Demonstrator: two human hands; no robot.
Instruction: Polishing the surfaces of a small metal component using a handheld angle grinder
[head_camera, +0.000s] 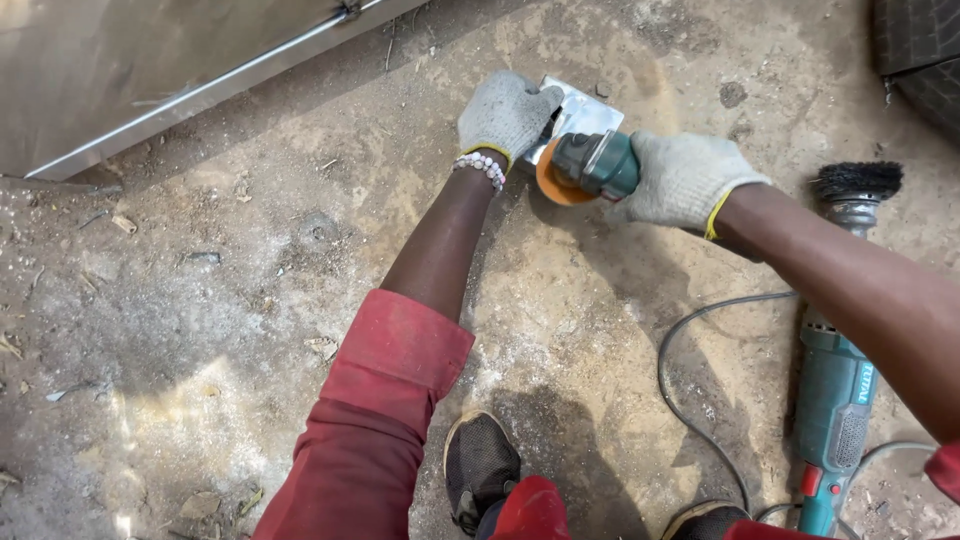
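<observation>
My left hand (505, 110), in a grey knit glove with a bead bracelet at the wrist, presses down on a small shiny metal plate (588, 110) lying on the dirt ground. My right hand (685, 180), gloved too, grips a teal angle grinder (598, 163) whose orange disc (553, 185) meets the plate's near edge. Part of the plate is hidden under my left glove and the grinder head.
A second teal grinder (838, 375) with a black wire brush wheel (857, 180) lies at the right, its grey cable (690, 370) looping over the ground. A large sheet-metal panel (150, 70) fills the upper left. A tyre (920, 50) sits top right. My shoe (480, 465) is below.
</observation>
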